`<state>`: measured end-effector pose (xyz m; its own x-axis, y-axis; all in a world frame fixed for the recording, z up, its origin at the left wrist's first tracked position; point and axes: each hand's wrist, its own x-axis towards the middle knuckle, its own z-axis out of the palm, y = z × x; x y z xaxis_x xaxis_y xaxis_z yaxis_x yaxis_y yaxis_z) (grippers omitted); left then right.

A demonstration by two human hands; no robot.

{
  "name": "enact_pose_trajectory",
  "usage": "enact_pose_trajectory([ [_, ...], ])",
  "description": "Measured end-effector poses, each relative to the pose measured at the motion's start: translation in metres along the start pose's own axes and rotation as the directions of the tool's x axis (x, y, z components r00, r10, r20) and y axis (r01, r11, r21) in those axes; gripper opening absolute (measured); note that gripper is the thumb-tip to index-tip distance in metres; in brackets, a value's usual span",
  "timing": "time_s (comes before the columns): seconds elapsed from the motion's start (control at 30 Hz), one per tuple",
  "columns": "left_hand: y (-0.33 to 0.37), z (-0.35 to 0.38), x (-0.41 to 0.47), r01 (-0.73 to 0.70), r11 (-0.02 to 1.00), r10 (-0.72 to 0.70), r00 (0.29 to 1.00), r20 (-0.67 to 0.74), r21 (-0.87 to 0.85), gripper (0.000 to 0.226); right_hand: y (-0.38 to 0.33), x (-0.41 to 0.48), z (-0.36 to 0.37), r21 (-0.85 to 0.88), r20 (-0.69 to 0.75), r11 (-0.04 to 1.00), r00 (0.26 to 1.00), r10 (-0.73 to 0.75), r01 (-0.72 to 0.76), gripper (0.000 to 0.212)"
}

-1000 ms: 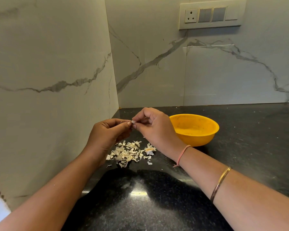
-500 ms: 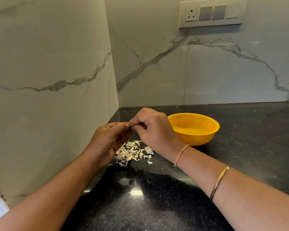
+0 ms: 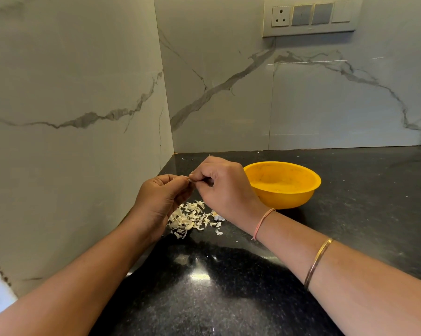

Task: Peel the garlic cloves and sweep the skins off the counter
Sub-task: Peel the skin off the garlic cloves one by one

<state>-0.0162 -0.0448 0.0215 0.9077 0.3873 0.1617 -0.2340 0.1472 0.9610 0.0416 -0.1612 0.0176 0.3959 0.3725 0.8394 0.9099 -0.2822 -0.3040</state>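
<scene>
A veined marble wall point(image 3: 71, 117) stands at the left, meeting the black speckled counter point(image 3: 362, 202) in the corner. The left hand point(image 3: 161, 197) hovers above the counter with its fingers curled, its grip narrow around a small pale thing at the fingertips, probably a garlic clove point(image 3: 190, 180), though it is almost wholly hidden. Below the hands a loose pile of papery skins point(image 3: 190, 218) lies on the counter, a few flakes scattered just beside it. The right hand point(image 3: 225, 187) meets the left fingertip to fingertip, its thumb and forefinger pinching the same clove. A pink thread band point(image 3: 262, 223) and a gold bangle point(image 3: 318, 260) circle the right forearm. Further right, a yellow bowl point(image 3: 290, 198) sits on the counter just behind the right hand.
</scene>
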Motion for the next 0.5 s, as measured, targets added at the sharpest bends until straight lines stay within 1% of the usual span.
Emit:
enact_pose_trajectory([
  [0.2, -0.0013, 0.0003, -0.0004, -0.027, 0.998, 0.027, 1.0, -0.013, 0.05, 0.011, -0.0001, 0.0002, -0.0008, 0.004, 0.01, 1.0, 1.0, 0.02, -0.02, 0.008],
  [0.5, -0.0018, -0.0013, 0.0013, -0.036, 0.999, 0.036, 0.999, 0.006, 0.015, 0.011, -0.0003, 0.0021, -0.0012, 0.095, -0.029, 0.992, 0.996, 0.09, -0.087, 0.005],
])
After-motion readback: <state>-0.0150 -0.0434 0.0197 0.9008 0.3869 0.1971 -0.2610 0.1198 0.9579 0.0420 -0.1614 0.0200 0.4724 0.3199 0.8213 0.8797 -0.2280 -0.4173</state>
